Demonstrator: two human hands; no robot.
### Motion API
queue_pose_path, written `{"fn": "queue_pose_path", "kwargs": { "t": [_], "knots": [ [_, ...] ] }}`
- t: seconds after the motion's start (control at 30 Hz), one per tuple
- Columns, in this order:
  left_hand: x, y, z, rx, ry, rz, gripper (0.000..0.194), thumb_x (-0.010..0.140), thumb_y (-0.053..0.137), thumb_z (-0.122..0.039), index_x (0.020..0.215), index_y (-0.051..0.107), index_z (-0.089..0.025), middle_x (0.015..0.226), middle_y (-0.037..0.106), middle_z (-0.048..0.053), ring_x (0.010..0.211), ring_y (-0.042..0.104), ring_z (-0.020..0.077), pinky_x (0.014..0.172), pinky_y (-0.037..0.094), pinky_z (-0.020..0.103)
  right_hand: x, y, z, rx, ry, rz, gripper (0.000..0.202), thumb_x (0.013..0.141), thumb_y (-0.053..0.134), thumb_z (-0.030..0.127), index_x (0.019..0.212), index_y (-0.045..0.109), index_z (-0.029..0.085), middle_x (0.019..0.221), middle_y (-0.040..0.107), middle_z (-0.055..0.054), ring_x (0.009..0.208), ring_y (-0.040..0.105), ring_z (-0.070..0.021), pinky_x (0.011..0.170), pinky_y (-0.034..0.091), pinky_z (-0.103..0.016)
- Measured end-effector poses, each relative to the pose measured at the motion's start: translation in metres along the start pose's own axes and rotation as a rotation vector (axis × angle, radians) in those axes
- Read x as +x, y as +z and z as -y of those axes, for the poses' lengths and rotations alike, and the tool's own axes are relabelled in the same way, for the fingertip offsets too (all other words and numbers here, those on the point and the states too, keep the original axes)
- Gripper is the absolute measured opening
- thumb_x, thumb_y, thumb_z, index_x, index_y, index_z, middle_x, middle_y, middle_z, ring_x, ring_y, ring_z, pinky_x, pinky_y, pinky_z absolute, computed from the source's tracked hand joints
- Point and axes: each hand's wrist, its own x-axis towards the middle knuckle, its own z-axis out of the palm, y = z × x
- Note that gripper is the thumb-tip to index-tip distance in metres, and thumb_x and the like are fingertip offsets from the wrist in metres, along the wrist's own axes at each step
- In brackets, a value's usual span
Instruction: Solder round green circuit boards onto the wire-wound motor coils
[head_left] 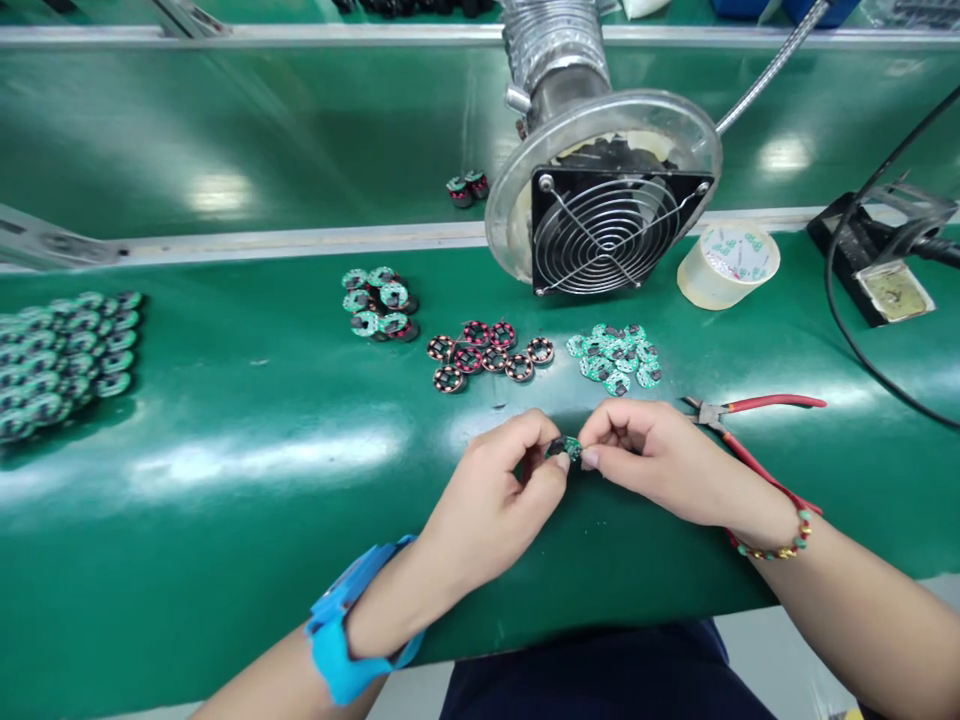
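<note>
A small green circuit board with a dark part (571, 448) is held up between my two hands over the green bench. My left hand (506, 490) pinches its left side between thumb and fingers. On its right edge, the fingertips of my right hand (649, 450) are pinched together. Just beyond my hands lies a group of round coil parts (469, 360) with copper and pink-red windings. To their right is a pile of loose round green boards (615, 358). Further left stand several coil parts topped with green boards (379, 303).
A round fume extractor with a fan grille (609, 235) hangs low ahead. Red-handled cutters (724, 412) lie beside my right wrist. A tape roll (727, 265) and a soldering iron stand (870, 250) with a cable are at back right. Rows of board-topped parts (67, 360) fill the left.
</note>
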Motion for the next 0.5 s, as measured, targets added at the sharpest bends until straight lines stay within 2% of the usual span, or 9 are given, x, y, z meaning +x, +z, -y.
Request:
{"fn": "queue_pose_path", "kwargs": {
  "t": [0.27,0.5],
  "knots": [
    [-0.0015,0.0003,0.0007,0.066,0.062,-0.021,0.014,0.08,0.046,-0.016,0.066,0.044,-0.02,0.057,0.044,-0.005,0.052,0.042,0.0103,0.051,0.034,0.022,-0.0002,-0.0009,-0.0005,-0.023,0.001,0.002,0.011,0.083,0.057,0.022,0.073,0.056,0.019,0.063,0.049,0.006,0.056,0.04,-0.0076,0.051,0.033,-0.022],
    [-0.0031,0.0071,0.0033,0.19,0.225,-0.039,0.017,0.079,0.045,-0.011,0.066,0.043,-0.02,0.061,0.044,-0.003,0.055,0.042,0.0111,0.054,0.033,0.024,0.0,0.0025,-0.0028,-0.272,-0.071,-0.081,0.016,0.079,0.052,0.01,0.067,0.05,0.02,0.059,0.048,0.007,0.055,0.041,-0.0078,0.052,0.033,-0.022]
  ]
}}
